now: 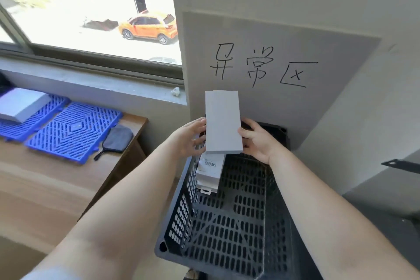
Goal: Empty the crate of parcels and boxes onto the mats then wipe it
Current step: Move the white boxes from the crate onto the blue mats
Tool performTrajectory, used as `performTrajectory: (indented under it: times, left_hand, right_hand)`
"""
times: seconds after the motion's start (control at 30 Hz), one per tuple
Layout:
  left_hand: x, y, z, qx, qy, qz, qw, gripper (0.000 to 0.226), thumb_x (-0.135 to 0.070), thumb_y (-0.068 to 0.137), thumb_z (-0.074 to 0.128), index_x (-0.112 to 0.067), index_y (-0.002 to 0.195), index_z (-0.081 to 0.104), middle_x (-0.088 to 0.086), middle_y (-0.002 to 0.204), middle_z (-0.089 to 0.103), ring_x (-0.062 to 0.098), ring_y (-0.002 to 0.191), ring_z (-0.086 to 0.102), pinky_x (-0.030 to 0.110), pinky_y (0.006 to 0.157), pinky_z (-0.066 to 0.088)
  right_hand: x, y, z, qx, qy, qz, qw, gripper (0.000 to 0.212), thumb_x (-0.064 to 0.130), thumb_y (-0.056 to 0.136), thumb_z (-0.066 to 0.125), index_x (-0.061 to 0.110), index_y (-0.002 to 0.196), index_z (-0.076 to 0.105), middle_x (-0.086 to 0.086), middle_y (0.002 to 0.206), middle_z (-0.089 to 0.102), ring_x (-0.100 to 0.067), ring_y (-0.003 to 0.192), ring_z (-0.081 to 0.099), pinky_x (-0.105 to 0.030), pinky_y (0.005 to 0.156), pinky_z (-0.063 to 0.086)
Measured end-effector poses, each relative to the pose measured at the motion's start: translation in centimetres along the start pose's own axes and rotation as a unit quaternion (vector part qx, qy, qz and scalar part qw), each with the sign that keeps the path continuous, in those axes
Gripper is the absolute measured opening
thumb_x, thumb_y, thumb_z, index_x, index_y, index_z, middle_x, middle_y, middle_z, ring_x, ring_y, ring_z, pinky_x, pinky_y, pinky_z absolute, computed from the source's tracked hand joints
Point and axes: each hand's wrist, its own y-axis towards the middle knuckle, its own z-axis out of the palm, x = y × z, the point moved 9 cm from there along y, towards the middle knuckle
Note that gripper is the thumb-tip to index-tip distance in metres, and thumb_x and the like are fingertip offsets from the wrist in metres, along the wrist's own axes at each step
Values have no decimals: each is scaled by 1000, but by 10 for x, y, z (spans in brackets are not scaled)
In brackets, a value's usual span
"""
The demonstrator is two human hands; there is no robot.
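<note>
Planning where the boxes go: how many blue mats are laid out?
2. One blue mat lies bare on the wooden table beside a grey cloth; a second mat, left of it, carries a white box and runs out of view, so more may be hidden.

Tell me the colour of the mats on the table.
The mats are bright blue, with an open lattice pattern, seen in the head view.

Pale grey flat box at centre; dark grey crate at 6 o'clock, slotted grid pattern; white barcoded box inside; blue lattice mats at 9 o'clock on the light wood-grain worktop; grey-blue cloth beside them; orange car at 11 o'clock.
</note>
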Motion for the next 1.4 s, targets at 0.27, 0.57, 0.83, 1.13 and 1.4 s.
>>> performTrajectory:
  times: [0.27, 0.57, 0.83, 1.13, 1.4]
  left_hand:
    - [-1, -84, -92, -89, -105, 62, 989, 26, -14, 92, 62, -31, 110, 69, 1, 118, 67, 24, 115, 57, 52, 100, 46]
    - [37, -210, -268, -254, -251, 112, 927, 28, -17, 89, 70, -24, 115, 68, 4, 115, 67, 25, 114, 59, 50, 98, 50]
    - [77, -328, -448, -362, -253, 143, 886, 29, -31, 88, 69, -27, 117, 69, -2, 113, 70, 19, 104, 62, 38, 72, 55]
    - [63, -450, -644, -399, -242, 198, 862, 18, -25, 94, 65, -32, 110, 69, -6, 97, 72, 17, 97, 63, 38, 80, 51]
    - [30, -466, -779, -403, -231, 192, 864, 15, -25, 97, 63, -36, 103, 71, -9, 92, 71, 12, 87, 63, 36, 76, 44]
  right_hand:
    - [-8, 4, 108, 150, -37, 18, 988, 52, 5, 96, 58, 35, 138, 49, -9, 121, 70, -28, 108, 67, -49, 87, 55]
    - [-68, -19, 323, 293, -131, 91, 943, 38, 33, 96, 63, 34, 133, 54, -12, 128, 62, -31, 115, 62, -53, 94, 53]
    - [-138, -51, 537, 397, -145, 173, 890, 64, 74, 90, 32, 27, 124, 59, -3, 136, 54, -34, 123, 54, -50, 82, 50]
    - [-182, -86, 784, 448, -163, 163, 864, 89, 83, 86, 14, 20, 130, 60, -3, 142, 51, -37, 131, 45, -61, 104, 36]
    - [-203, -56, 919, 458, -134, 156, 865, 88, 84, 85, 12, 25, 132, 57, -5, 138, 56, -37, 129, 48, -62, 106, 36]
